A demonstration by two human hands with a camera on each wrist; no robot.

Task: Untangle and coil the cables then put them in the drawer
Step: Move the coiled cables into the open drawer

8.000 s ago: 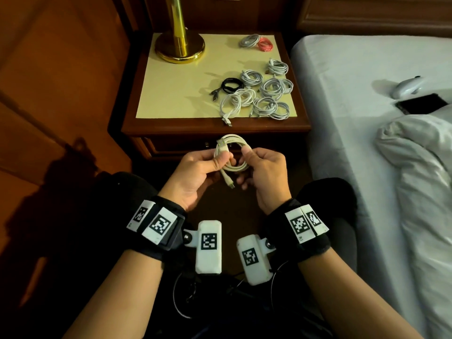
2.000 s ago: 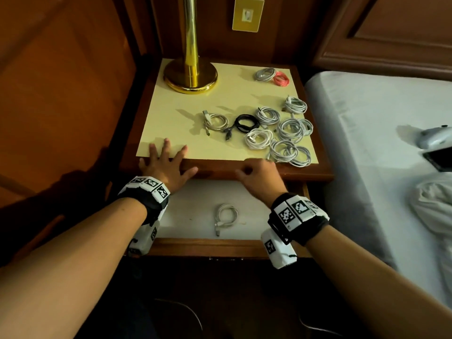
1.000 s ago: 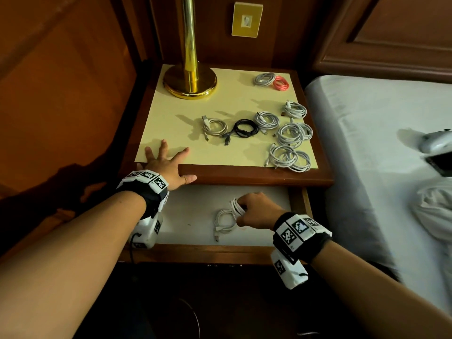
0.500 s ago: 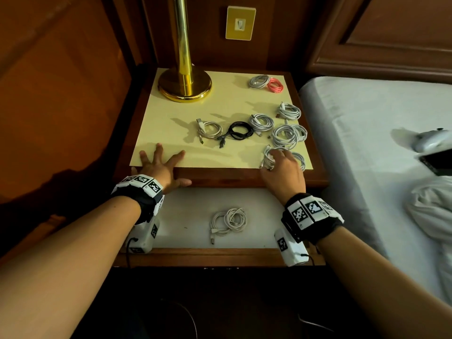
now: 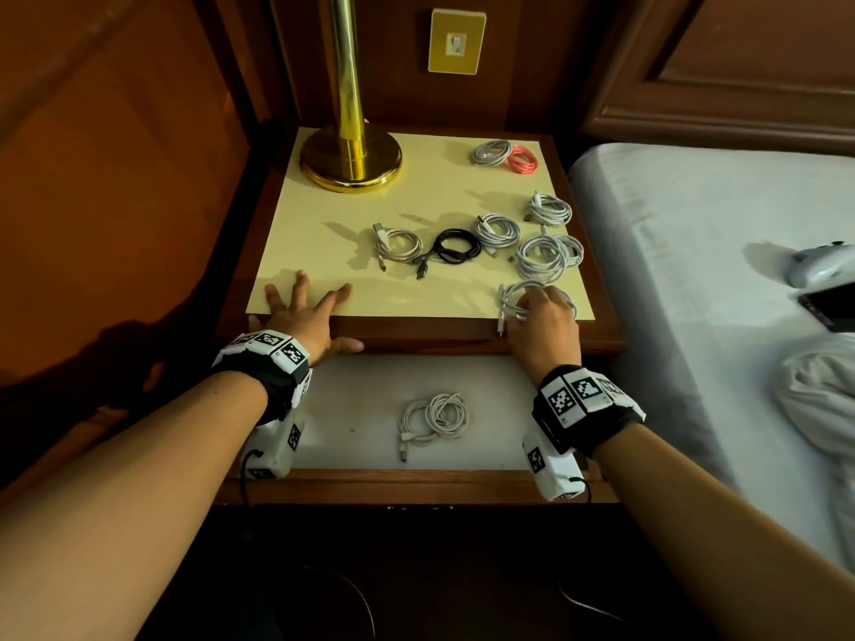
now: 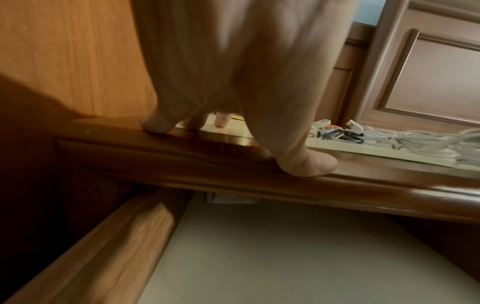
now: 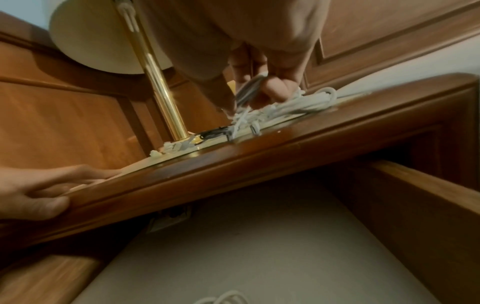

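Several coiled cables lie on the nightstand top (image 5: pixel 324 252): white coils (image 5: pixel 541 256), a black coil (image 5: pixel 455 245) and a pink coil (image 5: pixel 523 160). My right hand (image 5: pixel 539 312) grips the nearest white coil (image 5: pixel 511 296) at the front right corner; in the right wrist view its fingers (image 7: pixel 272 90) curl round the strands of that coil (image 7: pixel 306 102). My left hand (image 5: pixel 305 312) lies flat on the front left edge, fingers spread, thumb (image 6: pixel 303 162) on the wooden lip. Two white coils (image 5: pixel 435 416) lie in the open drawer (image 5: pixel 361 400).
A brass lamp base (image 5: pixel 350 159) stands at the back left of the nightstand. A bed (image 5: pixel 694 270) with white sheets runs along the right, with a phone (image 5: pixel 828 303) and a white device (image 5: pixel 819 266) on it. Wood panelling closes the left side.
A coil went from both hands into the opened drawer, then my right hand dropped a second beside it. That hand rose to the tabletop and now closes on the front right coil.
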